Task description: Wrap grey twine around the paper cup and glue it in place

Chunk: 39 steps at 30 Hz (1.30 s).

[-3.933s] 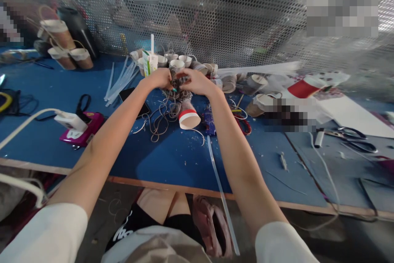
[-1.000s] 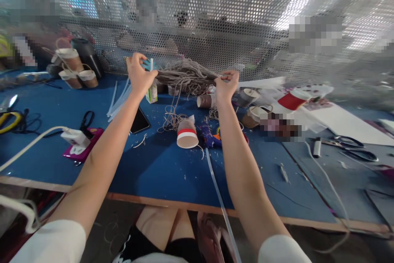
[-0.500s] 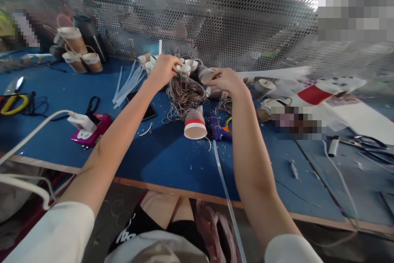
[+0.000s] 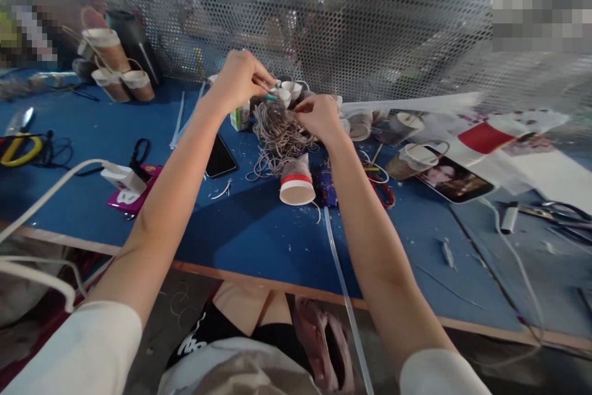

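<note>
A messy pile of gray string (image 4: pixel 280 133) is seen on the blue table (image 4: pixel 263 222), just above the middle of the frame. The left hand (image 4: pixel 245 77) is held over the pile's upper left side, with its fingers bent and a gap left between thumb and finger. The right hand (image 4: pixel 319 116) is placed by the pile's upper right side, with its fingertips brought close together. It cannot be told if any string is gripped by either hand. Small white-rimmed cups (image 4: pixel 291 90) are partly hidden behind the hands. Below the pile, a cup with a red band (image 4: pixel 296 188) is tipped over, with its mouth turned toward the bottom of the frame. A black phone (image 4: pixel 221 158) is seen left of the pile. At the far left, yellow-handled scissors (image 4: pixel 21 147) can be seen.
</note>
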Motion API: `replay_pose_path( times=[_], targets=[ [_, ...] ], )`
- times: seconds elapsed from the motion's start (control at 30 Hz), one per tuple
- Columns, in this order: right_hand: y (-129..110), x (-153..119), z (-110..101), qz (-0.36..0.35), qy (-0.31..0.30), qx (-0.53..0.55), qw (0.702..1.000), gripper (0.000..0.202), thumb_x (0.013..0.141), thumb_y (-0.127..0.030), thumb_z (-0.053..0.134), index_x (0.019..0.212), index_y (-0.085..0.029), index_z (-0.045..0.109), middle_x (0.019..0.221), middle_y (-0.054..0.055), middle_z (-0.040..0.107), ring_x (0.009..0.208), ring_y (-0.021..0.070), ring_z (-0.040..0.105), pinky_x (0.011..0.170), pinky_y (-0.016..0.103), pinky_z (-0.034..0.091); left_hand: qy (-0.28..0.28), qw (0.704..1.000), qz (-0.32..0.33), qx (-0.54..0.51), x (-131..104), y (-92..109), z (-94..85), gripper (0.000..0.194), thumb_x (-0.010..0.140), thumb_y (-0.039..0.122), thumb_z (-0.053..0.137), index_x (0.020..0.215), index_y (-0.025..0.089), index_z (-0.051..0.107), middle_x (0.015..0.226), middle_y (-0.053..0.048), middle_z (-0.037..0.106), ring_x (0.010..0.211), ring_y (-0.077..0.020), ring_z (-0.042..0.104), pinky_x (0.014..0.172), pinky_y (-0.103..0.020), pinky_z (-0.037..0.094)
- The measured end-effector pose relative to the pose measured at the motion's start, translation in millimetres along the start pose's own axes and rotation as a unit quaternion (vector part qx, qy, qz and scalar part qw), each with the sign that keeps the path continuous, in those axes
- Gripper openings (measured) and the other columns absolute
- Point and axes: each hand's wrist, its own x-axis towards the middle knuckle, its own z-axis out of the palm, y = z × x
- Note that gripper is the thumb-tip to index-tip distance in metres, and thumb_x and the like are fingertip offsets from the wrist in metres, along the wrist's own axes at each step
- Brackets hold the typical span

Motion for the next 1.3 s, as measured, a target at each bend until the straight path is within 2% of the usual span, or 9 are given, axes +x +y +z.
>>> replay_pose_path(
  times=[0.13,0.23,0.33,0.5,0.6,0.77,0.9,1.07,1.3],
  targets=[
    [6,2,-7,0.021,-0.014,-0.004,1.0,0.018,0.063,-0.007,0.07,0.073,-0.018,0.06,0.084,0.007,0.066,0.096,0.0293,0.066,0.093,0.051,0.055,0.066,0.996,0.055,0.018,5,-5,0.3,0.019,0.073,0.007,0.069,0.076,0.025,0.076,0.073,0.0,0.075,0.079,-0.0245,0.073,0.092,-0.047,0.06],
    [-1,0,-4,-0.029,0.012,0.111,0.993,0.035,0.065,-0.012,0.075,0.095,-0.019,0.059,0.116,0.008,0.063,0.107,0.0261,0.063,0.09,0.046,0.058,0.08,0.99,0.093,0.065,6,-3,9.1,0.022,0.075,0.008,0.066,0.075,0.028,0.076,0.082,0.0,0.077,0.092,-0.0265,0.073,0.103,-0.047,0.054],
    [-18,-6,4,-0.025,-0.017,0.266,0.963,0.034,0.074,-0.019,0.072,0.103,-0.024,0.055,0.129,0.005,0.059,0.092,0.0174,0.067,0.075,0.035,0.062,0.057,0.989,0.115,0.069,3,3,19.4,0.023,0.076,0.009,0.064,0.081,0.028,0.076,0.085,0.0,0.077,0.101,-0.0273,0.071,0.106,-0.046,0.05],
    [-34,-13,17,0.046,-0.041,0.409,0.91,0.012,0.086,-0.026,0.063,0.092,-0.025,0.052,0.098,-0.001,0.068,0.064,0.0093,0.064,0.067,0.027,0.062,0.1,0.983,0.138,0.068,0,8,26.1,0.023,0.078,0.016,0.062,0.088,0.032,0.075,0.093,-0.003,0.076,0.102,-0.0309,0.066,0.108,-0.052,0.046],
    [-33,-11,18,0.06,-0.061,0.439,0.894,0.005,0.089,-0.027,0.059,0.087,-0.024,0.056,0.084,-0.002,0.068,0.067,0.0117,0.068,0.071,0.028,0.062,0.118,0.98,0.147,0.055,3,4,23.4,0.026,0.077,0.022,0.06,0.094,0.037,0.072,0.104,0.0,0.076,0.109,-0.0319,0.063,0.111,-0.054,0.044],
    [-31,-12,9,0.06,-0.098,0.448,0.887,0.011,0.084,-0.034,0.064,0.086,-0.024,0.06,0.083,0.001,0.072,0.076,0.0185,0.072,0.074,0.035,0.064,0.168,0.979,0.116,0.01,5,-1,18.9,0.03,0.07,0.026,0.065,0.094,0.043,0.066,0.077,0.001,0.069,0.098,-0.0319,0.064,0.106,-0.051,0.047],
    [-34,-15,5,0.053,-0.098,0.435,0.894,0.023,0.084,-0.046,0.064,0.096,-0.026,0.063,0.091,0.002,0.072,0.074,0.0187,0.072,0.067,0.033,0.063,0.146,0.981,0.12,0.034,5,0,20.1,0.026,0.069,0.024,0.064,0.091,0.038,0.066,0.073,-0.001,0.065,0.086,-0.03,0.064,0.099,-0.05,0.05],
    [-31,-11,10,0.047,-0.036,0.372,0.926,0.013,0.087,-0.035,0.061,0.093,-0.024,0.065,0.087,0.0,0.071,0.065,0.0115,0.067,0.062,0.025,0.058,0.119,0.981,0.149,0.044,8,-3,22.4,0.027,0.069,0.027,0.064,0.091,0.044,0.064,0.07,0.0,0.064,0.087,-0.0314,0.063,0.1,-0.053,0.051],
    [3,8,23,0.057,0.02,0.245,0.968,0.023,0.084,-0.037,0.064,0.07,-0.02,0.059,0.064,0.002,0.062,0.066,0.0193,0.068,0.064,0.038,0.062,0.179,0.975,0.131,-0.03,0,10,20.6,0.033,0.076,0.011,0.059,0.095,0.038,0.058,0.069,0.002,0.06,0.079,-0.0236,0.067,0.092,-0.043,0.058]
  ],
)
